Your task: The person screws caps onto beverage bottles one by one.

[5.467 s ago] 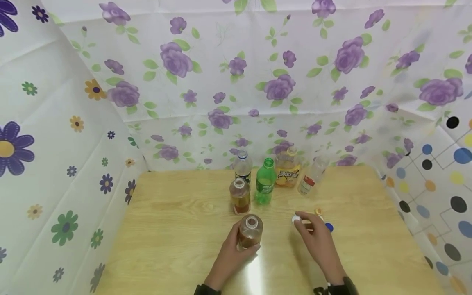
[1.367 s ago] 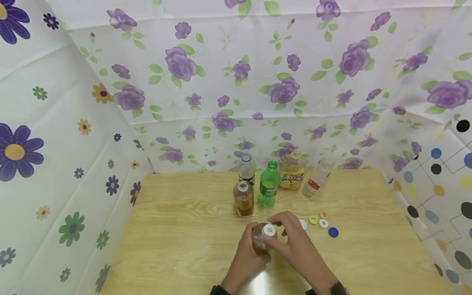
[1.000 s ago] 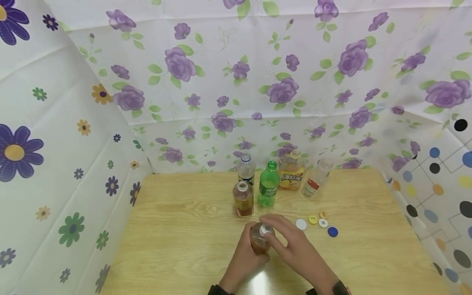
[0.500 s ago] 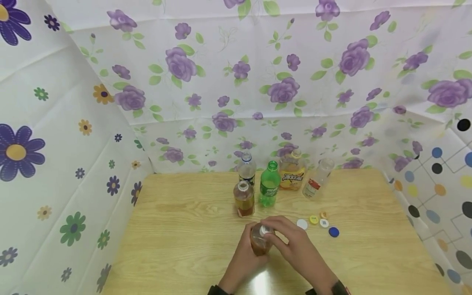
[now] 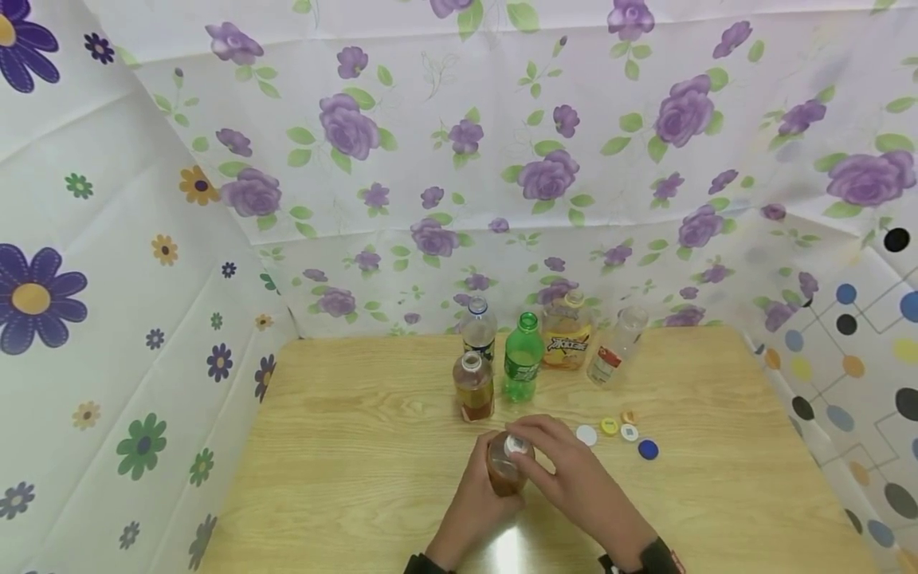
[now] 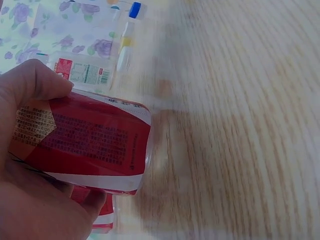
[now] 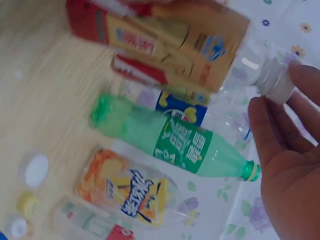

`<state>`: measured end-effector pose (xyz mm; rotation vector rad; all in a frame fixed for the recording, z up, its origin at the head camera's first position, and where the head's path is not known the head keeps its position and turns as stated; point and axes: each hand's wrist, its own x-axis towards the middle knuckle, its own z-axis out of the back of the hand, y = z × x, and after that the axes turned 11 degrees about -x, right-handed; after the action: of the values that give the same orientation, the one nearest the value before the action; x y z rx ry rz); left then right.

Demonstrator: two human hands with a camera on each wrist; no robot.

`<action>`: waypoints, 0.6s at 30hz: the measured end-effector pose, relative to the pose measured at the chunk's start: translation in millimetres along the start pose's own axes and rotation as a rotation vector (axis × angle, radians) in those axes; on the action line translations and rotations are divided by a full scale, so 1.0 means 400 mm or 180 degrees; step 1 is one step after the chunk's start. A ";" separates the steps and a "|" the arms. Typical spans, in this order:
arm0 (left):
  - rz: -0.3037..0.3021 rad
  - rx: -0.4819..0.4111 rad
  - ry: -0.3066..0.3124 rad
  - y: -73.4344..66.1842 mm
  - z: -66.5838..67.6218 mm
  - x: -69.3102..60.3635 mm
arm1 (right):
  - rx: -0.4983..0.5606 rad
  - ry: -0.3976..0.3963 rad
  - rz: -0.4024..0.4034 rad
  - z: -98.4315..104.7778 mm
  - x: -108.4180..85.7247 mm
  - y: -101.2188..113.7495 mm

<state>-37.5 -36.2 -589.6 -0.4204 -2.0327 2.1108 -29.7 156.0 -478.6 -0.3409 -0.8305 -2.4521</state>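
Note:
My left hand point(image 5: 476, 502) grips the body of a clear plastic drink bottle point(image 5: 502, 477) with a red and tan label point(image 6: 95, 137) and some brown liquid. Over its top, my right hand point(image 5: 577, 478) pinches a white cap point(image 5: 515, 445) between thumb and fingers. In the right wrist view the white cap point(image 7: 281, 89) sits at the bottle's neck; how tightly cannot be told. Just beyond stands a similar uncapped bottle point(image 5: 474, 395) of brown drink. Near it is an uncapped green bottle point(image 5: 523, 363).
Behind are a clear bottle point(image 5: 479, 328), an orange-drink bottle point(image 5: 566, 343) and a clear red-labelled bottle point(image 5: 610, 355). Right of my hands lie a large white cap point(image 5: 586, 434), a yellow cap point(image 5: 609, 426), a small white cap point(image 5: 629, 433), an orange cap point(image 5: 628, 417) and a blue cap point(image 5: 649, 450).
My right hand has come left from beside the loose caps, bringing the white cap onto the held bottle. Over the last second both hands stay in place, with only slight finger movement.

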 end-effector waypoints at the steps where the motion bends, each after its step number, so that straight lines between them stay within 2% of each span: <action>1: -0.0012 0.0002 -0.0001 0.000 0.000 0.000 | -0.0052 0.0034 0.0072 0.004 0.002 -0.004; 4: -0.0042 -0.0003 -0.0010 -0.004 -0.001 -0.001 | -0.0127 0.0091 0.0225 0.012 0.008 -0.014; 9: -0.0069 -0.0037 -0.0046 -0.010 -0.007 -0.002 | -0.0122 -0.0001 0.0185 0.012 0.012 -0.013; 14: -0.0140 -0.0007 -0.0035 -0.013 -0.008 0.005 | -0.0184 -0.0146 -0.0182 -0.001 0.011 0.005; 18: -0.0145 0.0099 0.0008 -0.015 -0.005 0.009 | -0.0158 -0.0158 -0.0438 -0.006 0.008 0.014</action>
<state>-40.6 -32.9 -583.9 -0.3682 -1.9858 2.1113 -29.3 149.3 -476.5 -0.3755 -0.8403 -2.6050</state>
